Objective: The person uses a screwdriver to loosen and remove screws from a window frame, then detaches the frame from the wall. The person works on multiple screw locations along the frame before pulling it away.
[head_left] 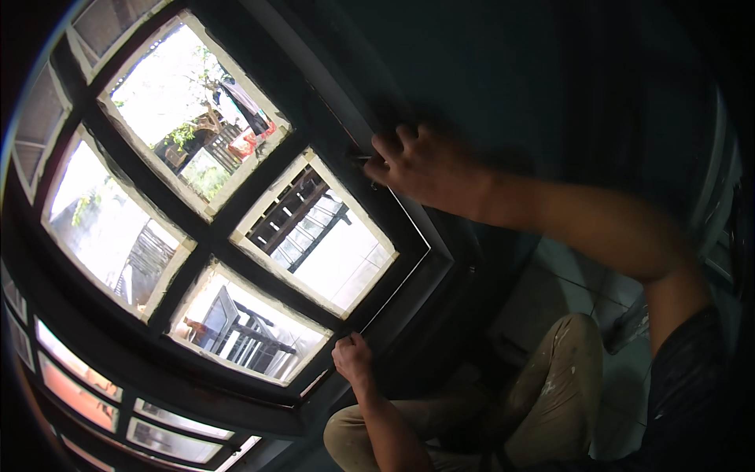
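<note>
A dark-painted window frame (211,233) with several panes fills the left, tilted in view. Pale masking tape (370,277) borders the glass. My right hand (425,169) reaches to the frame's right-hand edge, its fingers bent and closed. Beside its fingertips shows a small pale bit, too small to name; whatever the hand grips is hidden. Lower down, my left hand (353,359) is closed in a fist against the frame's lower edge, near the corner of a taped pane. Anything inside that fist is hidden too.
My bent legs in paint-spotted tan trousers (550,385) are at the lower right, over a tiled floor (543,295). A dark wall (550,86) stands at the upper right. More window panes (79,385) curve along the lower left. Through the glass, a railing (248,338) and hanging laundry (244,106) show outside.
</note>
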Available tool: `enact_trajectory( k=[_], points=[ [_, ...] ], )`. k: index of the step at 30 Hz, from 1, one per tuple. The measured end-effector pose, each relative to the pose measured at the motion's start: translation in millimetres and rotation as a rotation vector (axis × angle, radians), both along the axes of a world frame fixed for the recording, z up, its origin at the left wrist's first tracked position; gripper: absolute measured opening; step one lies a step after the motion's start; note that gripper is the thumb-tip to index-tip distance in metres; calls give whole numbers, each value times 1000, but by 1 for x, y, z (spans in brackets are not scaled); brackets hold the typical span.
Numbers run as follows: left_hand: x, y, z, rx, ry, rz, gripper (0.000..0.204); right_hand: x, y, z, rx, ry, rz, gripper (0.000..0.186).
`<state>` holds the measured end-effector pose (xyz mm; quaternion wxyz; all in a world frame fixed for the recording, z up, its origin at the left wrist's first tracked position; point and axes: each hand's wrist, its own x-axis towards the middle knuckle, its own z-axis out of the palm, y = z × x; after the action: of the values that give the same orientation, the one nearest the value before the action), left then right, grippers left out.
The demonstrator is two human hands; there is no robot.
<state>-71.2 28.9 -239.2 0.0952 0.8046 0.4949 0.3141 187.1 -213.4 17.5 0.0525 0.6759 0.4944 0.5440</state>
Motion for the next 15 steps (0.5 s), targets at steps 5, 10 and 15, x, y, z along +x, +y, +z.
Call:
enact_trajectory(
  k=[5, 10, 15],
  points=[
    [-1, -2, 5, -41, -9, -3, 41, -3, 4, -12, 32, 414, 153, 31],
    [0, 2, -1, 16, -9, -49, 40, 10, -3, 0, 334, 995, 369, 38],
    [-1, 1, 1, -1, -17, -36, 41, 15, -11, 7, 413, 1274, 460, 37]
  ],
)
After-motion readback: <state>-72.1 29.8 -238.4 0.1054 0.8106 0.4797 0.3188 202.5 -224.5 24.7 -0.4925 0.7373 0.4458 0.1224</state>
